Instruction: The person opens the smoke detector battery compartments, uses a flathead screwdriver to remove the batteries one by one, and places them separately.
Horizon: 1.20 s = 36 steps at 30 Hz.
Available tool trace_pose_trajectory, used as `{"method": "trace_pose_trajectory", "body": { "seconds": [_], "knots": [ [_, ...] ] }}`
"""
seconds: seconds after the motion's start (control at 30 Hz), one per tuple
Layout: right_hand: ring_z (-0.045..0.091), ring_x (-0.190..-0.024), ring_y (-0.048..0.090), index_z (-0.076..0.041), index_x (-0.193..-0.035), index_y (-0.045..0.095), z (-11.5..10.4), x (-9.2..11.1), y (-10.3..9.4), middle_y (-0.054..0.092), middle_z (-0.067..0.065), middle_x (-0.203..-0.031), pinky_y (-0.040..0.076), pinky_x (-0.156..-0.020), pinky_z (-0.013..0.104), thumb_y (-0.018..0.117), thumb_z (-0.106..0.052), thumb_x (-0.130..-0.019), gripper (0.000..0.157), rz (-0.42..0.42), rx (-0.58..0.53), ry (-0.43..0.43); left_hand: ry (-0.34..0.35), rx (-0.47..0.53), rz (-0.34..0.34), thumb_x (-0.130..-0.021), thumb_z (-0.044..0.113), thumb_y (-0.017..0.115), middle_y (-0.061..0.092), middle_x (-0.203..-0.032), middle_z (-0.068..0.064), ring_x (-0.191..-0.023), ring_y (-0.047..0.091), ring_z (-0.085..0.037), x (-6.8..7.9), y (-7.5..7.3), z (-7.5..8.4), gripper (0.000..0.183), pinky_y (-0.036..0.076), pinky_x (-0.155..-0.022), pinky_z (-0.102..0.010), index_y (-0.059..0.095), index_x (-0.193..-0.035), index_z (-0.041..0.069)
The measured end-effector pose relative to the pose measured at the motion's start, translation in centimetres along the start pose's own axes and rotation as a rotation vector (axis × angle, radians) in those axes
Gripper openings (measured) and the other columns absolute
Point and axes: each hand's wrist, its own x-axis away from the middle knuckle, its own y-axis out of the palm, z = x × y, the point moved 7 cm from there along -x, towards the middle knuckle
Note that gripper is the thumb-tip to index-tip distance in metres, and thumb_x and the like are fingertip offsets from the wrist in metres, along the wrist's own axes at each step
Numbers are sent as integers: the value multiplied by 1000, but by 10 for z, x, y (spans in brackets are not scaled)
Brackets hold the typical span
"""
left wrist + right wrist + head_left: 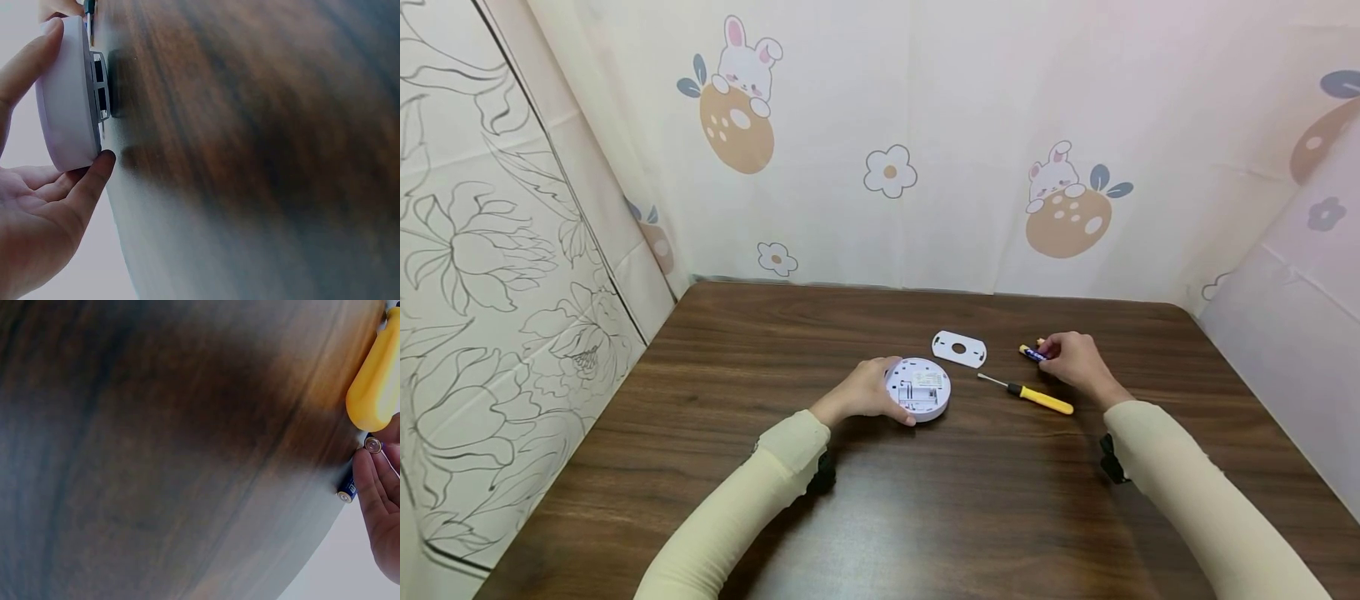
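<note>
A round white smoke detector (pixel 927 410) lies with its back up, and its battery compartment is uncovered. My left hand (pixel 868 390) grips its left side, the thumb on the near rim and the fingers on the far one. In the left wrist view, a slotted raised part of the detector (pixel 67 103) faces the wooden table. Over to the right, my right hand (pixel 1075 362) pinches a small blue battery (pixel 1033 353) with a yellow end. A second battery (pixel 347 489) lies beside the fingers in the right wrist view.
A white mounting plate (pixel 958 349) with a central hole lies behind the detector. Between the two hands rests a screwdriver (pixel 1045 400) with a yellow handle. The brown wooden table (pixel 970 517) meets a patterned curtain (pixel 850 225) at the back.
</note>
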Motion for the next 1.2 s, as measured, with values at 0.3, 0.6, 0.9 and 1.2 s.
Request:
{"method": "trace_pose_trajectory", "body": {
  "seconds": [0.3, 0.6, 0.9, 1.2],
  "knots": [
    [27, -73, 56, 9, -89, 65, -2, -3, 0, 63, 17, -81, 48, -65, 40, 70, 1, -78, 15, -5, 20, -12, 2, 0, 0, -55, 31, 94, 57, -126, -11, -109, 52, -19, 0, 0, 0, 102, 40, -96, -33, 45, -138, -1],
    [27, -73, 57, 10, -92, 64, 0, -5, 2, 63, 18, -83, 50, -64, 38, 70, -1, -79, 17, -32, 29, 12, 1, -6, 2, -55, 30, 94, 56, -127, -13, -111, 52, -20, -1, 0, 0, 100, 40, -97, -32, 45, -137, -1],
    [27, -73, 57, 11, -94, 64, -1, -4, 1, 63, 19, -84, 50, -64, 37, 69, 0, -80, 19, -32, 18, 24, 10, -5, 4, -55, 30, 94, 58, -124, -12, -108, 53, -20, 0, -1, 1, 99, 41, -95, -32, 47, -136, -1],
    [29, -75, 58, 12, -96, 64, -4, -3, 0, 64, 21, -86, 50, -65, 40, 68, -1, -81, 20, -44, 28, 16, 2, -13, 3, -55, 30, 93, 56, -128, -14, -112, 52, -22, 0, -1, 1, 101, 40, -97, -34, 44, -137, -2]
  ]
}}
